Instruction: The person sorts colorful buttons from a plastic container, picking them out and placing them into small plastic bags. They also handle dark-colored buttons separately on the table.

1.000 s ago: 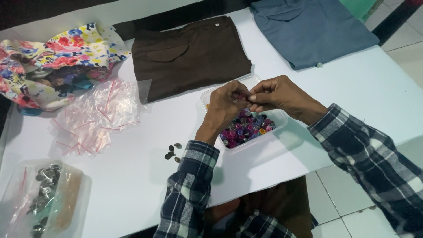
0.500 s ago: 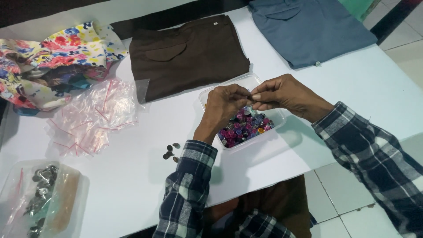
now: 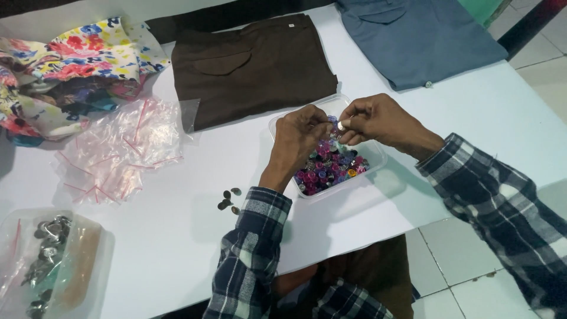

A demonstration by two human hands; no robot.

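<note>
Two hands over a clear tub [image 3: 378, 155] of coloured buttons [image 3: 328, 168], left hand [image 3: 298, 134] and right hand [image 3: 375, 121] pinching one tiny pale piece [image 3: 341, 125], too small to identify, right sleeve cut off by frame edge.

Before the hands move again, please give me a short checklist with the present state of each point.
1. Left hand and right hand meet over the tub: ok.
2. Small piece pinched between the fingertips: ok, but its kind cannot be told.
3. Tub sits flat on the table, away from the edge: ok.
4. Loose dark buttons lie outside the tub: not ok.
5. Brown garment clear of the hands: ok.
6. Firmness of the grip: cannot tell.
</note>
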